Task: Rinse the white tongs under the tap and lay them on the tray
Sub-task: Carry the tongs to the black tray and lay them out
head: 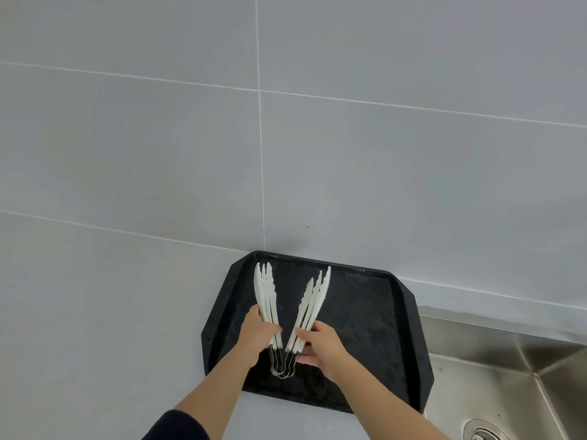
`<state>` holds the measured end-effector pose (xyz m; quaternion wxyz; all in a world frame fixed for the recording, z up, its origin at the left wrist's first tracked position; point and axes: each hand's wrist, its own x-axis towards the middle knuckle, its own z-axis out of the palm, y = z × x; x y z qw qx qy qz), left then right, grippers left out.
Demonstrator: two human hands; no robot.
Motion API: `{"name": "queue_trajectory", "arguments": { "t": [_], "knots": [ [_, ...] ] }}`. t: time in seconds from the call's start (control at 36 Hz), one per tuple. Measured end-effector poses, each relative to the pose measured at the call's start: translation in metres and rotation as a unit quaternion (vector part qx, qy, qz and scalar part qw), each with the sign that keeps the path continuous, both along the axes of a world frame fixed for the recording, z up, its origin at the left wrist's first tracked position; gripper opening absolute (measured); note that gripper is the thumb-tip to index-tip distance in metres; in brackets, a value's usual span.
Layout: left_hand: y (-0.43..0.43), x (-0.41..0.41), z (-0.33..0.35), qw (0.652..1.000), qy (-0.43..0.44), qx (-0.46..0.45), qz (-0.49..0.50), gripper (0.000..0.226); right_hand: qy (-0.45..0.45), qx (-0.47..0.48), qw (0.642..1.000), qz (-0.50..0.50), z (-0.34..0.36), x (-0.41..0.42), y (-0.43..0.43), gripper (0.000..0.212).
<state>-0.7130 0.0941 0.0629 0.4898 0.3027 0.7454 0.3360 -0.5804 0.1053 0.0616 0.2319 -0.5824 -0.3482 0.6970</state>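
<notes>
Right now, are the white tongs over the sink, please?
No, the left hand and right hand hold the white tongs over the black tray.

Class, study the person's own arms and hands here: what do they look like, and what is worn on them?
The left hand and right hand are bare: no gloves, rings or watch show. The left forearm and right forearm are bare too. A dark sleeve covers the left arm higher up; none shows on the right.

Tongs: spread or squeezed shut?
Spread. The tongs form a V over the tray, white tips far apart, arms meeting only at the metal spring end. The left hand grips one side, the right hand the other.
</notes>
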Motion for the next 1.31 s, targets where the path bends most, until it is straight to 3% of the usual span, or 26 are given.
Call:
{"name": "queue_trajectory", "arguments": {
  "t": [0.17, 0.56, 0.69, 0.81, 1.0, 1.17, 1.31],
  "knots": [
    [0.009, -0.003, -0.012, 1.0, -0.006, -0.008, 0.01, 0.049, -0.019, -0.011, 1.0, 0.005, -0.008, -0.006, 0.011, 0.011],
    [0.016, -0.009, -0.025, 0.999, -0.002, -0.004, 0.049, 0.045, -0.155, 0.023, 0.988, 0.01, -0.021, -0.008, 0.027, 0.027],
    [0.019, -0.012, -0.024, 0.999, 0.005, 0.001, 0.041, 0.048, -0.226, 0.072, 0.969, 0.07, -0.021, -0.011, 0.031, 0.021],
    [0.021, -0.015, -0.019, 0.999, 0.007, 0.002, 0.038, 0.051, -0.248, 0.092, 0.959, 0.101, -0.019, -0.013, 0.035, 0.028],
    [0.023, -0.028, -0.013, 0.999, -0.014, 0.012, 0.046, 0.06, -0.309, 0.082, 0.925, 0.204, -0.013, -0.031, 0.049, 0.007],
    [0.029, -0.042, -0.008, 0.997, -0.023, 0.011, 0.072, 0.058, -0.278, 0.063, 0.94, 0.19, -0.018, -0.048, 0.064, 0.051],
    [0.034, -0.051, -0.005, 0.997, -0.012, 0.003, 0.071, 0.055, -0.241, 0.08, 0.95, 0.183, -0.018, -0.061, 0.069, 0.053]
  ]
}}
